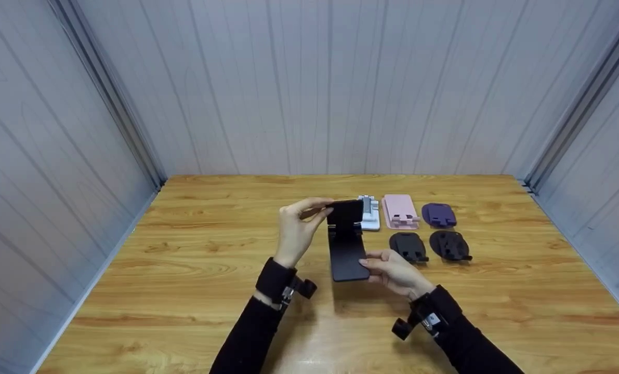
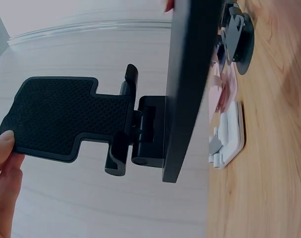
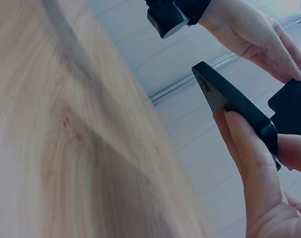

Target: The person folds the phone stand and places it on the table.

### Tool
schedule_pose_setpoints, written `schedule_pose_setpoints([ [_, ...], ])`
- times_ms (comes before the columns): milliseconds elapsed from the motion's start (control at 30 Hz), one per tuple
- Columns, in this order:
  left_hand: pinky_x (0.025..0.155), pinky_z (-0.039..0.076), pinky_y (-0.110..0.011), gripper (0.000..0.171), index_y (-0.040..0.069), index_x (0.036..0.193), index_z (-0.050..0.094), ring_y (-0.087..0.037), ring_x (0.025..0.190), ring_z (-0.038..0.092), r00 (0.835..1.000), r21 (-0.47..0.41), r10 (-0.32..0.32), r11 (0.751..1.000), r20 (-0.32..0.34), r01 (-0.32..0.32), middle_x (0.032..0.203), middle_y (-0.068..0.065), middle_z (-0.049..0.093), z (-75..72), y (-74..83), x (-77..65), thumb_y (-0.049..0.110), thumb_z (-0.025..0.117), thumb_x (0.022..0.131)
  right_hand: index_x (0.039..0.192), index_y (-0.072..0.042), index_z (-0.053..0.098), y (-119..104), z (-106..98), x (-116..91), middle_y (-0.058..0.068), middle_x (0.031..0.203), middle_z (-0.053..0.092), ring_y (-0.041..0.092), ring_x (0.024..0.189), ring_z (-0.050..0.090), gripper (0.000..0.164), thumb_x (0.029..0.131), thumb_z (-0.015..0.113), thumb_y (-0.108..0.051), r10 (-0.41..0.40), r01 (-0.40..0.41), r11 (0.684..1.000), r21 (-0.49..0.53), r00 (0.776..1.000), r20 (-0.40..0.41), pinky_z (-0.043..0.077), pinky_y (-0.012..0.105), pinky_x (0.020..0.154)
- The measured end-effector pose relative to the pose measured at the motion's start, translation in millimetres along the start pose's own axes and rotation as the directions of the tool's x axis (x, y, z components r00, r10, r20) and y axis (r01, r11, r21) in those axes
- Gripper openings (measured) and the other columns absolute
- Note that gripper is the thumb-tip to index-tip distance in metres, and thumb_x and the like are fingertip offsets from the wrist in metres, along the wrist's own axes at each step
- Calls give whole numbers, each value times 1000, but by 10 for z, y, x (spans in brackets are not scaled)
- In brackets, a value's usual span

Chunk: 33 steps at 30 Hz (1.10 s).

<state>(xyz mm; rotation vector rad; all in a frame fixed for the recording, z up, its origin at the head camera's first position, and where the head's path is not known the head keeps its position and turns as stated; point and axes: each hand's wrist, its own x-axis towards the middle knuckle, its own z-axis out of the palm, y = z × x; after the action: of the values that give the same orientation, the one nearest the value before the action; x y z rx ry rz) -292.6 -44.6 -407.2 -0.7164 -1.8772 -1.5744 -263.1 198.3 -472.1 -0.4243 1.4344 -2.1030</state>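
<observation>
Both hands hold a black folding phone stand (image 1: 347, 254) above the table. Its textured back plate (image 2: 56, 116) is swung out from the flat base (image 2: 192, 89) at a hinge, with two small hooks beside the joint. My left hand (image 1: 300, 228) pinches the far edge of the plate between thumb and fingers. The right hand (image 1: 395, 271) grips the lower right edge of the base, thumb on its upper face and fingers beneath, as the right wrist view also shows.
Behind the stand, a white phone stand (image 1: 374, 221), a pink one (image 1: 400, 208) and a purple one (image 1: 439, 215) lie in a row. Two dark round-based stands (image 1: 408, 246) (image 1: 450, 245) lie nearer. Pale panel walls enclose the wooden table (image 1: 195, 259).
</observation>
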Motion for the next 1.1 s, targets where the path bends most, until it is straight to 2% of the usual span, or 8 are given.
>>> schedule_pose_setpoints([
  [200, 88, 65, -31, 13, 0, 104, 83, -29, 93, 80, 999, 9, 34, 999, 41, -35, 99, -12, 82, 15, 2, -13, -2, 80, 92, 141, 20, 47, -4, -17, -8, 6, 111, 76, 12, 95, 78, 36, 108, 48, 6, 16, -18, 999, -28, 998, -53, 64, 22, 81],
  [333, 90, 64, -30, 15, 3, 105, 84, -26, 95, 80, 993, 39, 86, 995, 81, -89, 101, -10, 82, 20, 17, -24, -1, 80, 91, 145, 23, 40, -10, -16, -19, 6, 112, 76, 13, 97, 77, 42, 108, 48, 6, 22, -24, 999, -29, 997, -77, 64, 23, 83],
  [533, 97, 62, -32, 15, 4, 105, 84, -27, 106, 78, 973, 72, 188, 977, 133, -199, 109, -11, 81, 31, 4, -24, -1, 81, 91, 141, 20, 48, -41, -23, -38, 7, 111, 77, 15, 98, 78, 36, 107, 47, 7, 8, -8, 1000, -9, 997, -82, 64, 25, 84],
  [633, 96, 62, -33, 16, 4, 104, 84, -28, 107, 78, 957, 62, 253, 962, 144, -264, 110, -12, 81, 35, -4, -23, -2, 81, 90, 140, 18, 51, -62, -27, -43, 7, 113, 77, 15, 101, 77, 35, 107, 48, 7, -4, 3, 1000, -16, 997, -74, 64, 25, 86],
  [733, 95, 63, -33, 16, 3, 104, 83, -30, 107, 77, 933, 40, 315, 944, 174, -327, 112, -14, 80, 48, -16, -17, -4, 81, 90, 139, 15, 56, -80, -39, -45, 6, 113, 77, 14, 101, 77, 34, 107, 48, 7, -11, 9, 1000, -22, 996, -90, 64, 25, 84],
  [900, 94, 63, -32, 17, 2, 103, 83, -32, 107, 77, 897, 36, 378, 918, 229, -395, 111, -17, 80, 63, -61, -48, -7, 80, 89, 129, 7, 66, -87, -43, -36, 6, 110, 77, 14, 99, 77, 28, 107, 49, 6, 2, -3, 1000, -8, 992, -126, 64, 24, 82],
  [1000, 92, 63, -31, 18, 2, 101, 83, -31, 104, 78, 877, 67, 407, 897, 257, -436, 111, -18, 80, 77, -95, -102, -8, 81, 87, 131, 10, 65, -87, -54, -38, 6, 109, 77, 14, 98, 77, 29, 108, 48, 6, 3, -4, 1000, -6, 990, -142, 64, 24, 82],
  [1100, 91, 63, -29, 17, 3, 99, 83, -30, 101, 79, 855, 86, 440, 875, 275, -477, 108, -16, 80, 110, -129, -153, -9, 82, 86, 140, 16, 55, -104, -77, -51, 6, 109, 77, 14, 98, 77, 34, 108, 47, 5, -2, 2, 1000, 1, 986, -168, 64, 23, 79],
])
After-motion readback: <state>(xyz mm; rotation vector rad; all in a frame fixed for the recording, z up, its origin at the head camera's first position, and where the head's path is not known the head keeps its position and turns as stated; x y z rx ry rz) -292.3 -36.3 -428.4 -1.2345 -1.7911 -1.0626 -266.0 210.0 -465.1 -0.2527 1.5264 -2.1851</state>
